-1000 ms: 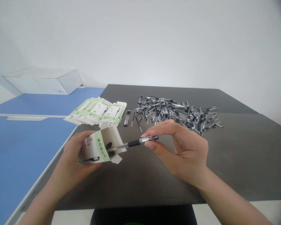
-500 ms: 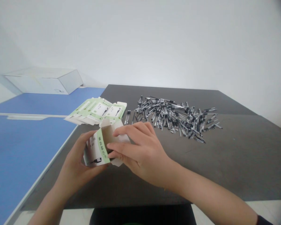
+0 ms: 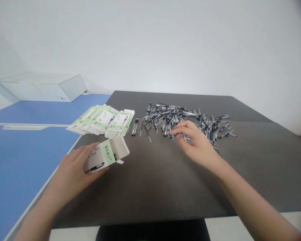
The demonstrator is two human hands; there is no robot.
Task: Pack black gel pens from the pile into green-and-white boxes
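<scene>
My left hand (image 3: 70,167) is shut on an open white and green cardboard carton (image 3: 106,156), with its flaps raised and dark pen shapes printed on its side. My right hand (image 3: 197,144) hangs over the near edge of a loose pile of black and silver ballpoint pens (image 3: 170,117), its fingers curved and apart. Its fingertips are among the pens, and no pen shows held between them. A stack of flat green-and-white cartons (image 3: 100,119) lies just beyond the left hand, and a few separate pens (image 3: 134,127) lie between the stack and the pile.
The pens and cartons lie on a dark grey table (image 3: 160,197). A blue desk (image 3: 27,160) with a pale edge adjoins it on the left. A large white box (image 3: 40,87) stands farther back on the blue surface, and a white wall rises behind.
My right hand has left the carton and moved right and forward to the pen pile. The left hand has lowered the carton slightly, and its flaps now stand more open.
</scene>
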